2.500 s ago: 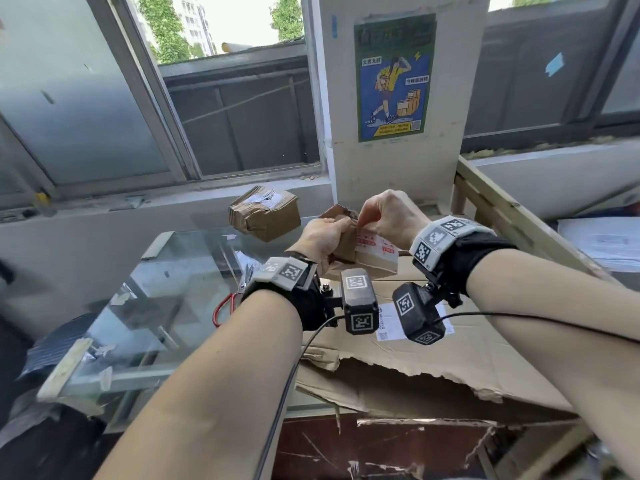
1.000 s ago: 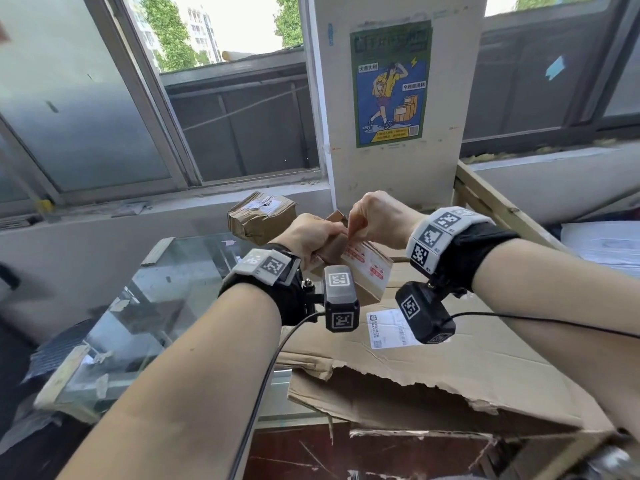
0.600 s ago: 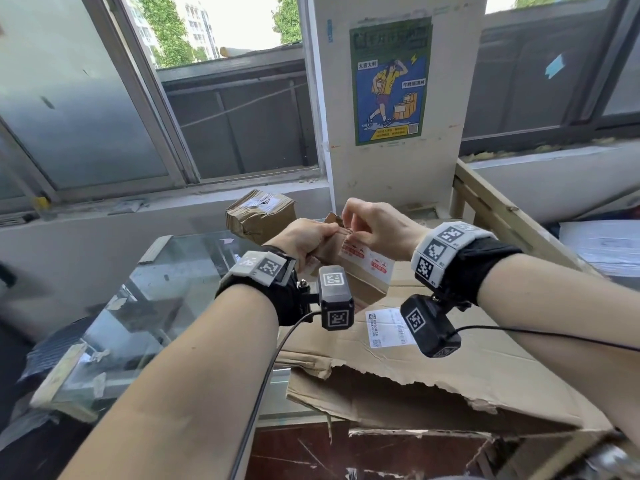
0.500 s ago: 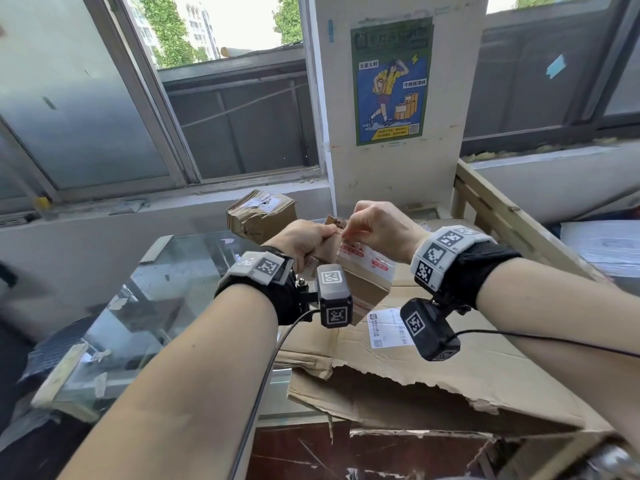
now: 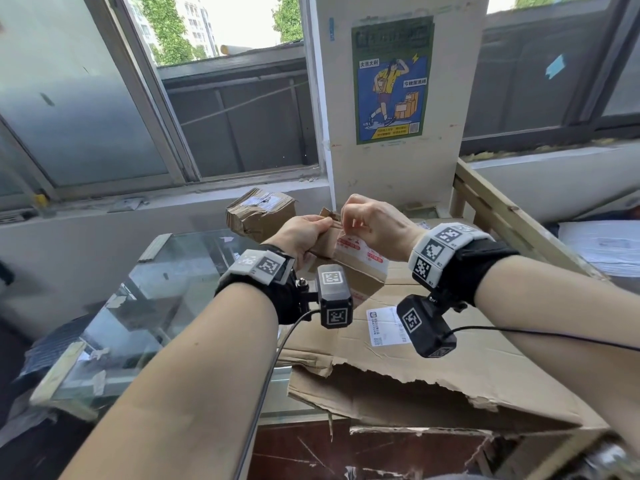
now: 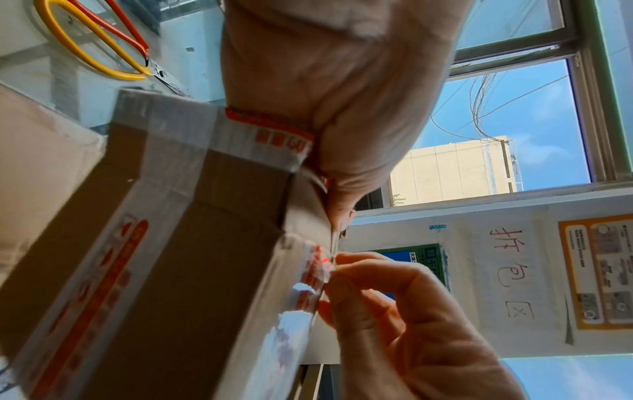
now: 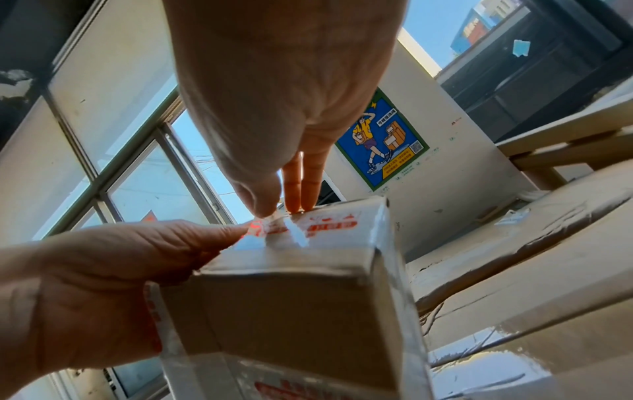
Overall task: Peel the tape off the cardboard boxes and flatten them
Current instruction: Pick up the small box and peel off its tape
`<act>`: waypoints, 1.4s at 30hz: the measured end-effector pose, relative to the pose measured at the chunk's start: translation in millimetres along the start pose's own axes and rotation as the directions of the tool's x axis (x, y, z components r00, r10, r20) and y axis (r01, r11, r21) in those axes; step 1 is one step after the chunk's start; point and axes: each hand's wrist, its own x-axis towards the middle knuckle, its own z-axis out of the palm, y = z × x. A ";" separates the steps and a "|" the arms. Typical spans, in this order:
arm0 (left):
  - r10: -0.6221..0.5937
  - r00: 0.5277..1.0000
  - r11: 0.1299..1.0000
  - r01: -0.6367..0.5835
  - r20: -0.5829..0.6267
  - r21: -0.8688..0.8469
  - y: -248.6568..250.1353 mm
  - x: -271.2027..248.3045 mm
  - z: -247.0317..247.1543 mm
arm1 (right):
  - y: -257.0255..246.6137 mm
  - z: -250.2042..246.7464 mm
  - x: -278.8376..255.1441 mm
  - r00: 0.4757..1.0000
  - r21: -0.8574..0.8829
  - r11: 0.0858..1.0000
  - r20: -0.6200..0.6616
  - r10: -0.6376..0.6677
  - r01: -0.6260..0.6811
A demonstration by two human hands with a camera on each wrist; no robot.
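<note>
My left hand (image 5: 306,233) grips a small brown cardboard box (image 5: 362,268) in the air above the table, its thumb lying on the top edge. White tape with red print (image 5: 358,245) runs over the box's faces. My right hand (image 5: 349,216) pinches a lifted end of that tape (image 7: 274,230) between thumb and fingers at the box's top edge, next to my left thumb (image 7: 192,238). The left wrist view shows the tape end (image 6: 320,268) raised off the cardboard (image 6: 154,270) in my right fingertips (image 6: 346,259).
A second taped, crumpled box (image 5: 259,214) stands at the back of the glass table (image 5: 156,299). Flattened torn cardboard (image 5: 433,372) lies under my hands. Scissors with yellow and red handles (image 6: 92,46) lie on the glass. A wooden frame (image 5: 502,209) rises on the right.
My right fingers have slid along the box's top edge towards my left thumb and now pinch the tape end. The left hand keeps its hold; the box has tilted a little.
</note>
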 end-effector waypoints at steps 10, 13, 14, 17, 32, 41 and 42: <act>0.103 0.983 0.962 -0.060 -0.151 0.267 -4.8 9.8 -0.7 | -5.0 1.7 1.7 0.995 0.065 0.995 -0.060 0.084 -0.080; 0.147 0.974 0.948 -0.089 -0.174 0.304 -6.1 12.0 0.3 | -8.8 1.8 1.0 0.990 0.133 0.987 -0.095 0.107 -0.094; 0.153 0.971 0.948 -0.093 -0.182 0.304 -6.1 12.3 -0.2 | -10.7 1.6 1.0 0.987 0.156 0.982 -0.104 0.121 -0.104; 0.194 0.959 0.944 -0.125 -0.206 0.306 -6.3 12.7 -1.2 | -15.4 -0.4 3.3 0.981 0.207 0.968 -0.100 0.168 -0.145; 0.230 0.944 0.941 -0.154 -0.237 0.303 -16.4 16.5 -8.7 | -23.5 -20.5 10.6 0.910 0.599 0.713 0.065 0.411 -0.364; 0.206 0.940 0.960 -0.139 -0.273 0.244 -21.6 17.4 -8.9 | -29.8 -19.7 12.4 0.937 0.495 0.806 0.048 0.347 -0.325; 0.203 0.939 0.962 -0.138 -0.277 0.237 -21.8 17.7 -9.9 | -29.6 -19.3 12.8 0.937 0.502 0.802 0.051 0.346 -0.324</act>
